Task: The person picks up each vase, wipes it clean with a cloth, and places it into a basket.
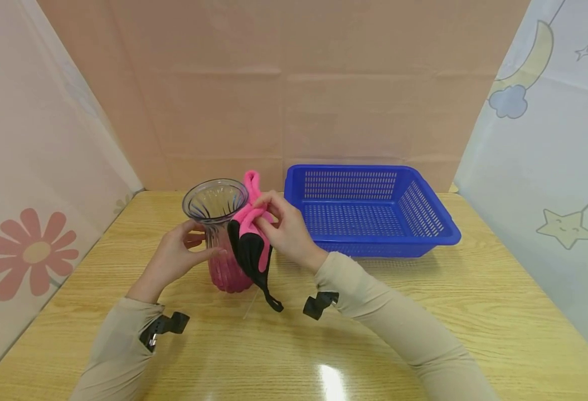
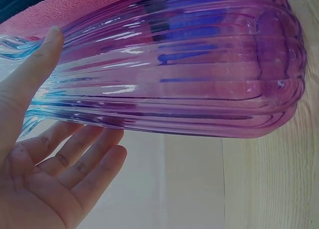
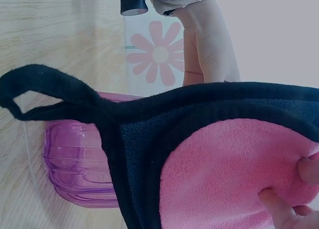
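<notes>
A tall ribbed glass vase [image 1: 228,273], clear bluish at the flared rim and pink-purple lower down, stands upright on the table. My left hand [image 1: 175,253] holds its neck, thumb on the near side and fingers on the far side. In the left wrist view the fingertips lie right against the vase [image 2: 199,84]. A pink fleece cloth [image 1: 248,250] with black edging and a black hanging loop drapes beside the vase's right side. My right hand [image 1: 291,228] pinches its pink part near the rim. The right wrist view shows the cloth [image 3: 214,164] overlapping much of the vase [image 3: 79,164].
A blue plastic basket [image 1: 424,240] with slotted walls stands at the back right of the wooden table [image 1: 253,356]. On the tabletop by the vase lies a thin pale strand [image 1: 250,305]. Behind the table hangs a peach backdrop [image 1: 273,100].
</notes>
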Available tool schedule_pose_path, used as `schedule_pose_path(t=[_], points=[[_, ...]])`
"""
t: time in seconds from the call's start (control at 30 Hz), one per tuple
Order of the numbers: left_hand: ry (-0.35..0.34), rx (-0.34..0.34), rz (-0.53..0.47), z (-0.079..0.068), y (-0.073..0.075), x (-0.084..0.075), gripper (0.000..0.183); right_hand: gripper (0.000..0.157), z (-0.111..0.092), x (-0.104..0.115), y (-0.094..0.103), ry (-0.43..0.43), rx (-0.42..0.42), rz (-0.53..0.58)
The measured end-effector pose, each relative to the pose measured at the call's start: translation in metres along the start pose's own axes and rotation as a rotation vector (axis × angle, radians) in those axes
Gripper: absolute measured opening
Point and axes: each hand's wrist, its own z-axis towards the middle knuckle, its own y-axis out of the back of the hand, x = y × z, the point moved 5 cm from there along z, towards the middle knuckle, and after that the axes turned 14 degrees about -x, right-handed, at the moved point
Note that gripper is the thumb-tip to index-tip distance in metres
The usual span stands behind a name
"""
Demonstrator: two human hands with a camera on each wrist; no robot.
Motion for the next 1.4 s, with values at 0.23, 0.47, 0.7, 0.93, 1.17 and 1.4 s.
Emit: schedule_pose_path(t=[0.23, 0.47, 0.7, 0.93, 1.17, 1.4], points=[[-0.001, 0.0, -0.003, 0.0, 0.0, -0.001, 0.065, 0.016, -0.001, -0.002, -0.002, -0.002, 0.004, -0.004], [0.01, 0.008, -0.002, 0.0, -0.001, 0.0, 0.066, 0.016, -0.002, -0.005, -0.004, -0.016, 0.014, -0.014], [0.011, 0.005, -0.005, 0.001, -0.001, 0.003, 0.064, 0.016, -0.004, -0.007, -0.007, -0.013, 0.036, -0.037], [0.014, 0.007, -0.007, 0.001, -0.001, 0.004, 0.065, 0.013, -0.006, -0.011, -0.01, -0.006, 0.057, -0.087], [0.005, 0.009, -0.001, 0.001, -0.001, 0.003, 0.065, 0.011, -0.008, -0.012, -0.012, 0.048, 0.068, -0.208], [-0.002, 0.003, 0.006, 0.001, -0.001, 0.004, 0.06, 0.011, -0.009, -0.011, -0.013, 0.066, 0.1, -0.288]])
